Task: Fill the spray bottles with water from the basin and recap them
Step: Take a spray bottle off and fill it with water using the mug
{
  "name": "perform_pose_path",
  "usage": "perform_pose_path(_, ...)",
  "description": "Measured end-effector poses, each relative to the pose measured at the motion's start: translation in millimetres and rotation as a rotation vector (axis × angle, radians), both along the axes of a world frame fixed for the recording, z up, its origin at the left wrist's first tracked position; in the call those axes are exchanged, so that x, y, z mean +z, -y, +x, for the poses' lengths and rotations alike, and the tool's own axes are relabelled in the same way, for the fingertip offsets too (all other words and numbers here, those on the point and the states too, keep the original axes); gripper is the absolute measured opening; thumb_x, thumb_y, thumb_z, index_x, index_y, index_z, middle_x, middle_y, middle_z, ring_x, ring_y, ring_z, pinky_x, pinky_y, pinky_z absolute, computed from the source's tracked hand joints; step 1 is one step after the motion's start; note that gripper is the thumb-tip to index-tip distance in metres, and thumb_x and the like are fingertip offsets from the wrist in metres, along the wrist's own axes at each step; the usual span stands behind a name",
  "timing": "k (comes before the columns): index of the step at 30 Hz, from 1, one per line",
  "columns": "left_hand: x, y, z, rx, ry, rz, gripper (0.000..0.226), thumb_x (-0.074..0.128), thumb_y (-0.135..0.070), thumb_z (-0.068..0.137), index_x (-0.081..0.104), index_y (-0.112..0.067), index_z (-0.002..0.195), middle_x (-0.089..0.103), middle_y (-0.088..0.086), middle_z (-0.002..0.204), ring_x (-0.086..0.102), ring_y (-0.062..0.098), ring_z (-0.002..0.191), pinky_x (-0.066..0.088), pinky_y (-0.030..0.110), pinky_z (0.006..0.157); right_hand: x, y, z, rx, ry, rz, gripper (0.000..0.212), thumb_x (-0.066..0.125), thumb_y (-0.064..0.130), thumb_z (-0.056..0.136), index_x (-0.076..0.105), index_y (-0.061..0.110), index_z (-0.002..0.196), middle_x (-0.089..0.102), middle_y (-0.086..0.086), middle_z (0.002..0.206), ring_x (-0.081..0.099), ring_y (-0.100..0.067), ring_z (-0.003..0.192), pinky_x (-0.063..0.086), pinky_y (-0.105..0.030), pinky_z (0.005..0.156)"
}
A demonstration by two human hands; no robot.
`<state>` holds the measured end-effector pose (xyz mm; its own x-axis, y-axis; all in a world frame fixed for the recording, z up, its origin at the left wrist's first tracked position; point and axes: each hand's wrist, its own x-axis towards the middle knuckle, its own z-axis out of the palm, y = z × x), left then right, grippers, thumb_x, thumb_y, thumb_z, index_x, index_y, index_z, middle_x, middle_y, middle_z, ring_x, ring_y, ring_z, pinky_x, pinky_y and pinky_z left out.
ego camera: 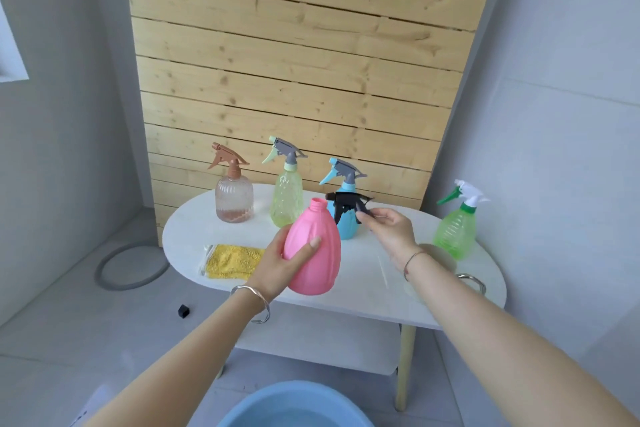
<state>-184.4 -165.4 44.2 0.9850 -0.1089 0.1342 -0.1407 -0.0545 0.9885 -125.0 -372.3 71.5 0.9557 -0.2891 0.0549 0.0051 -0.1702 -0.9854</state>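
Observation:
My left hand (282, 262) grips an uncapped pink bottle (320, 246), held tilted above the white oval table (367, 295). Just to its right, my right hand (389, 229) holds the black spray head (348, 204) at about the height of the bottle's open neck. On the table stand a brown-capped clear bottle (233, 199), a yellow-green bottle (286, 196), a blue bottle (346, 217) partly hidden behind the pink one, and a green bottle with a white head (455, 230). A blue basin (294, 406) holding water sits on the floor at the bottom edge.
A yellow cloth (230, 262) lies on the table's left end. A grey hose ring (130, 265) and a small black cap (183, 311) lie on the floor at left. A wooden slat panel (294, 62) leans behind the table. A lower shelf sits under the tabletop.

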Motion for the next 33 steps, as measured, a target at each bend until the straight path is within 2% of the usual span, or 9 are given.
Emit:
perform_pose_path(4, -11.9, -2.5, 3.9, 0.041, 0.011, -0.005, 0.078, 0.062, -0.071, 0.056, 0.054, -0.027, 0.120, 0.063, -0.008, 0.110, 0.062, 0.005, 0.098, 0.048, 0.017, 0.070, -61.3, 2.6, 0.2, -0.003, -0.102, -0.042, 0.025, 0.082, 0.019, 0.072, 0.070, 0.007, 0.090, 0.072, 0.000, 0.081, 0.065, -0.014, 0.081, 0.045, -0.018, 0.072)
perform_pose_path(10, -22.6, -0.7, 7.0, 0.052, -0.007, 0.000, 0.068, 0.060, -0.072, 0.056, 0.053, -0.036, 0.112, 0.063, -0.010, 0.109, 0.061, 0.005, 0.099, 0.050, 0.019, 0.072, -101.8, 1.7, 5.1, -0.005, -0.164, -0.169, 0.017, 0.083, 0.026, 0.070, 0.069, 0.018, 0.076, 0.073, 0.002, 0.080, 0.067, -0.016, 0.082, 0.051, -0.027, 0.079)
perform_pose_path(15, -26.2, 4.7, 6.9, 0.041, -0.006, -0.014, 0.066, 0.061, -0.072, 0.057, 0.054, -0.036, 0.112, 0.064, -0.010, 0.110, 0.061, 0.005, 0.100, 0.049, 0.017, 0.072, -106.6, 4.5, 7.2, 0.027, -0.161, -0.241, 0.026, 0.080, 0.035, 0.073, 0.071, 0.017, 0.089, 0.071, 0.005, 0.091, 0.067, -0.018, 0.092, 0.051, -0.031, 0.086)
perform_pose_path(18, -25.0, 8.3, 3.8, 0.028, 0.006, -0.016, 0.068, 0.061, -0.072, 0.058, 0.054, -0.034, 0.114, 0.064, -0.010, 0.111, 0.062, 0.005, 0.100, 0.049, 0.018, 0.072, -76.0, 10.1, -5.3, -0.015, 0.015, -0.332, 0.029, 0.071, 0.035, 0.082, 0.067, 0.019, 0.106, 0.064, 0.010, 0.104, 0.058, -0.014, 0.092, 0.044, -0.024, 0.081)
perform_pose_path(21, -20.5, 13.4, -1.2, 0.009, 0.023, -0.022, 0.071, 0.061, -0.070, 0.058, 0.052, -0.033, 0.117, 0.063, -0.011, 0.111, 0.061, 0.000, 0.098, 0.050, 0.014, 0.067, -35.7, 37.1, -23.2, -0.085, 0.290, -0.438, 0.017, 0.067, 0.029, 0.086, 0.067, 0.021, 0.101, 0.064, 0.011, 0.101, 0.055, -0.012, 0.087, 0.039, -0.016, 0.073)
perform_pose_path(23, -17.7, 19.4, -4.8, 0.000, 0.028, -0.026, 0.072, 0.061, -0.070, 0.058, 0.051, -0.032, 0.119, 0.062, -0.012, 0.111, 0.061, 0.001, 0.099, 0.049, 0.013, 0.067, -22.2, 68.0, -33.7, -0.167, 0.321, -0.442, 0.016, 0.070, 0.030, 0.085, 0.067, 0.022, 0.098, 0.064, 0.011, 0.101, 0.054, -0.012, 0.089, 0.040, -0.017, 0.077)
perform_pose_path(28, -14.9, 46.1, -17.0, -0.028, 0.016, -0.036, 0.061, 0.063, -0.054, 0.070, 0.051, -0.024, 0.122, 0.062, -0.008, 0.112, 0.060, 0.002, 0.101, 0.049, 0.009, 0.066, -37.8, 142.0, -60.8, -0.419, 0.039, -0.357, 0.041, 0.071, 0.048, 0.079, 0.062, 0.021, 0.108, 0.058, 0.007, 0.113, 0.053, -0.018, 0.110, 0.042, -0.037, 0.097)
perform_pose_path(30, -16.5, 54.3, -22.1, -0.028, 0.012, -0.041, 0.062, 0.064, -0.055, 0.069, 0.051, -0.024, 0.121, 0.062, -0.008, 0.111, 0.060, 0.001, 0.099, 0.048, 0.009, 0.066, -52.9, 155.4, -68.0, -0.429, -0.072, -0.232, 0.051, 0.066, 0.054, 0.080, 0.061, 0.013, 0.111, 0.058, 0.001, 0.116, 0.053, -0.020, 0.110, 0.043, -0.031, 0.091)
perform_pose_path(33, -21.4, 63.0, -30.7, -0.021, 0.009, -0.040, 0.064, 0.066, -0.057, 0.068, 0.052, -0.023, 0.120, 0.062, -0.009, 0.110, 0.060, 0.003, 0.099, 0.048, 0.009, 0.067, -66.1, 157.8, -76.8, -0.353, -0.144, -0.143, 0.049, 0.053, 0.053, 0.089, 0.065, 0.007, 0.100, 0.058, -0.009, 0.096, 0.048, -0.021, 0.090, 0.039, -0.032, 0.077)
